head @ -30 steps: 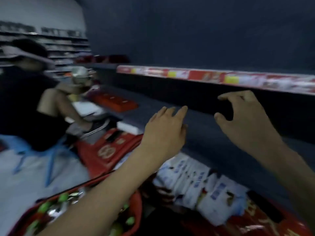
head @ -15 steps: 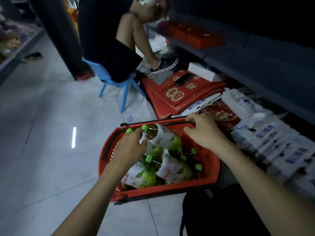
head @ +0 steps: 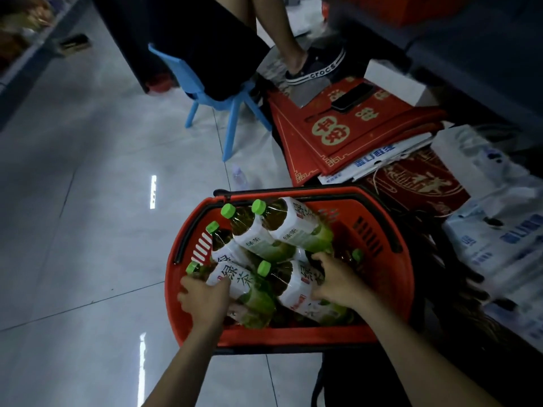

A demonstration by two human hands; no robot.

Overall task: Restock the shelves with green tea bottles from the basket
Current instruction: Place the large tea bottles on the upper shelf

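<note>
Both hands are down in the red basket [head: 293, 337] at lower center of the frame, left hand [head: 205, 299] curled round a tea bottle [head: 233, 277], right hand [head: 338, 282] clamped over a second bottle [head: 293, 292] just beside it.

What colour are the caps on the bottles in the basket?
Bright green caps, clearest in the head view.

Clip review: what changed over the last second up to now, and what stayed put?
Both hands came down, empty, into the red basket. The left hand now grips the front-left green tea bottle. The right hand left the basket's handle and holds the front-right green tea bottle. Basket, blue chair and red boxes stayed put.
</note>
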